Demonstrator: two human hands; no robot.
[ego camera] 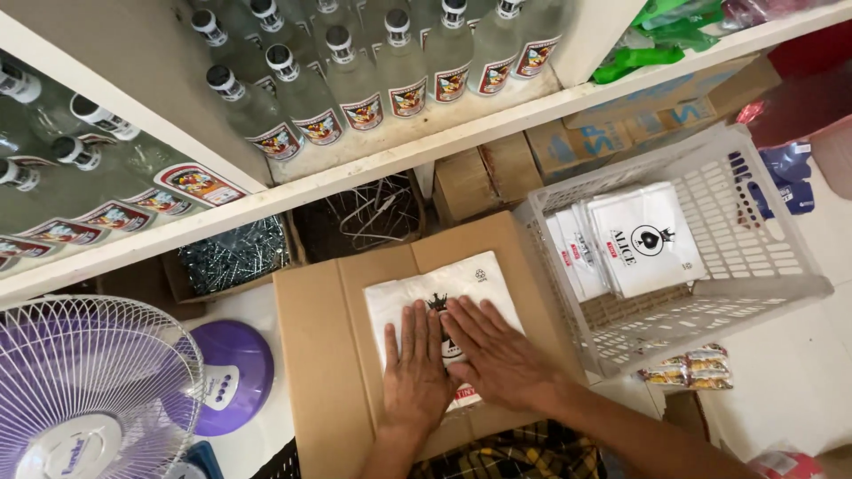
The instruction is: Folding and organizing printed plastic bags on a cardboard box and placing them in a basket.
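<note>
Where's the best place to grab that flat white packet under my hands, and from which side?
Probably the far edge of the white packet. The left hand and right hand press down its near half, and it lies flat on the cardboard box, so pinch the exposed thin edge from the shelf side.

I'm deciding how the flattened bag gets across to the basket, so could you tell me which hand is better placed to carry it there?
Probably the right hand: it lies on the white bag on the side nearest the white basket. The left hand lies further from it.
</note>
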